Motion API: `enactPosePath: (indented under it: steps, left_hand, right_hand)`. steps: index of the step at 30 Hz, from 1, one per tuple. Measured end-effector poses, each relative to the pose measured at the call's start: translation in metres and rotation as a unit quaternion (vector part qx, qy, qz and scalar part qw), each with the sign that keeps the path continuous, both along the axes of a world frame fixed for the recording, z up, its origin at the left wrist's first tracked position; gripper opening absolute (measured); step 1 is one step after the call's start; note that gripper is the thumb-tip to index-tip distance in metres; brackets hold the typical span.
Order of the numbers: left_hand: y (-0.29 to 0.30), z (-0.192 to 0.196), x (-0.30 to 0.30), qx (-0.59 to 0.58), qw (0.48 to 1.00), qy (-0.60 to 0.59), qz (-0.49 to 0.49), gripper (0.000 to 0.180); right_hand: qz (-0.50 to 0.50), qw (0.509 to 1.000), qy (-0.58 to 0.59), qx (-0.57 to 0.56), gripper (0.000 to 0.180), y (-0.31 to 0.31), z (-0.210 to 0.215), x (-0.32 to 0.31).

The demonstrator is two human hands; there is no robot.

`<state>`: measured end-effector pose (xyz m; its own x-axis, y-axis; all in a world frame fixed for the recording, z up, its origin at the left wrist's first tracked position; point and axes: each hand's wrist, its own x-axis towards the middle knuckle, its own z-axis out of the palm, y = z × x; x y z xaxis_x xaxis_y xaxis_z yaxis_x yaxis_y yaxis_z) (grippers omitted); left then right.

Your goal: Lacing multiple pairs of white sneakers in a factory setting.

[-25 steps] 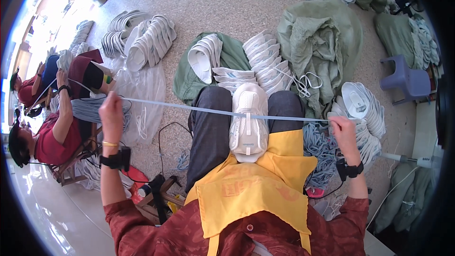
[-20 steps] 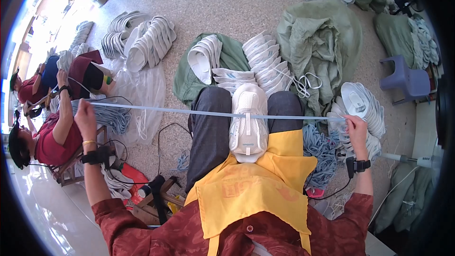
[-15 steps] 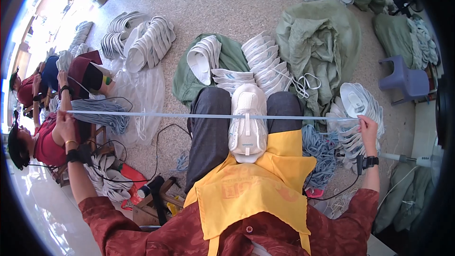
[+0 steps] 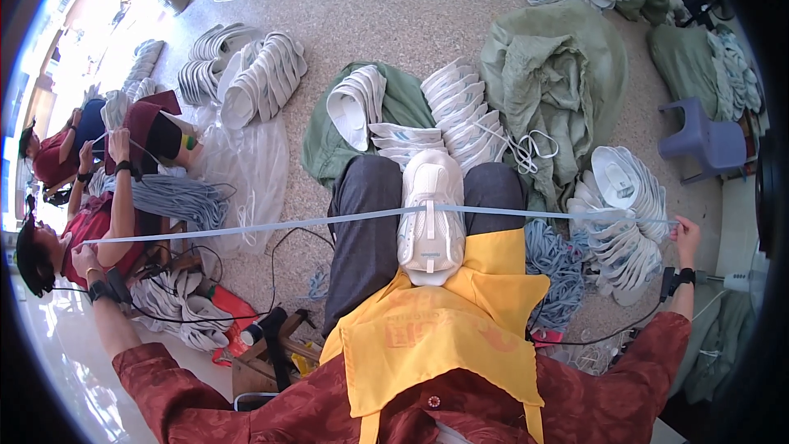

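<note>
A white shoe (image 4: 430,215) rests sole-down between my knees, above a yellow apron (image 4: 440,337). A long pale blue lace (image 4: 288,224) runs through the shoe and is stretched taut sideways. My left hand (image 4: 85,257) pinches the lace's left end, far out at the left. My right hand (image 4: 685,236) grips its right end at the far right. Both arms are spread wide, each with a black wrist device.
Piles of white shoe uppers (image 4: 456,115) lie ahead on green cloths (image 4: 559,74). More stacks (image 4: 626,214) sit by my right knee beside loose blue laces (image 4: 559,271). Two other people (image 4: 107,173) sit at the left. A purple stool (image 4: 700,142) stands at the right.
Both hands have moved outward, the left one much further left and lower, drawing the lace out longer and tight through the shoe.
</note>
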<state>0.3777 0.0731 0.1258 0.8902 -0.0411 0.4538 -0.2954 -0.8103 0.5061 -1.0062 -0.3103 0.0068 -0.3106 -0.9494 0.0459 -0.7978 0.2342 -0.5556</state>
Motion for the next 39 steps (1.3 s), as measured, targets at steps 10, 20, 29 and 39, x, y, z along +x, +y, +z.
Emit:
enactPosePath:
  steps: [10,20,29,39]
  left_hand:
    - [0.021,-0.036,-0.028,-0.072,0.986,0.100,-0.116,0.003]
    - [0.015,-0.013,-0.022,-0.022,0.992,0.042,-0.116,0.017]
    - [0.038,0.002,-0.052,-0.010,0.996,0.043,-0.077,0.022]
    - [-0.002,0.027,-0.053,0.003,0.978,0.076,-0.194,0.004]
  right_hand:
    - [0.107,0.973,0.202,0.023,0.023,-0.040,-0.007,0.027]
    - [0.038,0.935,0.353,-0.022,0.014,-0.018,-0.002,-0.002]
    - [-0.040,0.970,0.239,-0.008,0.008,-0.046,-0.015,-0.024]
    - [-0.007,0.996,0.009,0.086,0.013,-0.083,-0.046,0.029]
